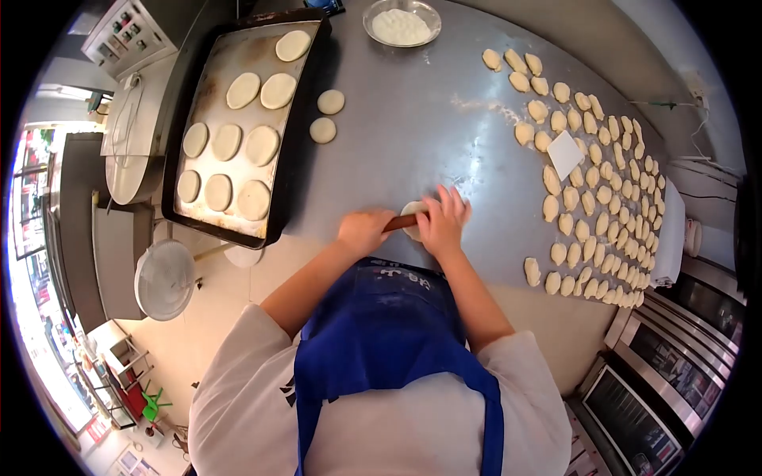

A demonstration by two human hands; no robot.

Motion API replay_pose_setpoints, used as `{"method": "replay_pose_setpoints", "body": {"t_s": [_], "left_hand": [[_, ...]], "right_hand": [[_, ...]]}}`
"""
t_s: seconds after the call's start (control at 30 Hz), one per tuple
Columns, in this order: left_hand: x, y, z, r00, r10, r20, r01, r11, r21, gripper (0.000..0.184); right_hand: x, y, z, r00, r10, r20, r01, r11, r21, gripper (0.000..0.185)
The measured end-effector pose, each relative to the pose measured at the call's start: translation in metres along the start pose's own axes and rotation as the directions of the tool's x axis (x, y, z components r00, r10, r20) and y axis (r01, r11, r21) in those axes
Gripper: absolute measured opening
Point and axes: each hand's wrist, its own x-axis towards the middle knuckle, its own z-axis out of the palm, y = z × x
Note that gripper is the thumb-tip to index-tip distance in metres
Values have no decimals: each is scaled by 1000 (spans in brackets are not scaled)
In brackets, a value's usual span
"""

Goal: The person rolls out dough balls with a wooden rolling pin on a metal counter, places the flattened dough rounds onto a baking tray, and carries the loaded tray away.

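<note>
At the near edge of the metal table, a short brown rolling pin (401, 222) lies across a small round of dough (412, 209). My left hand (365, 231) is closed around the pin's left end. Over the pin's right end rests my right hand (444, 221), its fingers partly spread beyond it; the palm hides that end and part of the dough. Two flat dough rounds (331, 101) lie on the table to the left. Beside them a dark-rimmed baking tray (274, 226) bears several more flat rounds (226, 143).
Many small dough pieces (587, 204) stand in rows on the right, with a white scraper (565, 155) lying on them. A metal bowl of flour (402, 26) is at the far edge. Loose flour marks the metal table (373, 159). Ovens (675, 357) stand at lower right.
</note>
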Motion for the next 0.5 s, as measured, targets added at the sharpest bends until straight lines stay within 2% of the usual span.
{"method": "replay_pose_setpoints", "body": {"t_s": [0.03, 0.13, 0.23, 0.33, 0.4, 0.43, 0.5], "left_hand": [[-2, 7, -1, 998, 52, -28, -53, 999, -11, 43], [7, 13, 18, 911, 226, -344, -150, 961, 233, 59], [54, 4, 15, 936, 176, -303, -109, 968, 226, 67], [113, 5, -13, 851, 203, -484, -40, 945, 325, 56], [131, 11, -8, 931, 157, -330, -101, 978, 182, 50], [138, 13, -1, 959, 138, -245, -117, 988, 101, 48], [118, 18, 57, 834, 364, -416, -278, 927, 252, 39]], "right_hand": [[-23, 3, -12, 999, 53, 11, -52, 997, -56, 39], [-65, 10, -22, 974, 226, -4, -223, 959, -176, 33], [-16, 31, -18, 966, 244, 83, -218, 945, -243, 31], [48, 52, -15, 985, 159, -72, -169, 969, -178, 26], [64, 68, -8, 979, 146, -145, -164, 980, -114, 24], [59, 66, -11, 986, 110, -126, -124, 987, -107, 24], [27, 59, -11, 996, 93, -8, -93, 990, -108, 31]]}}
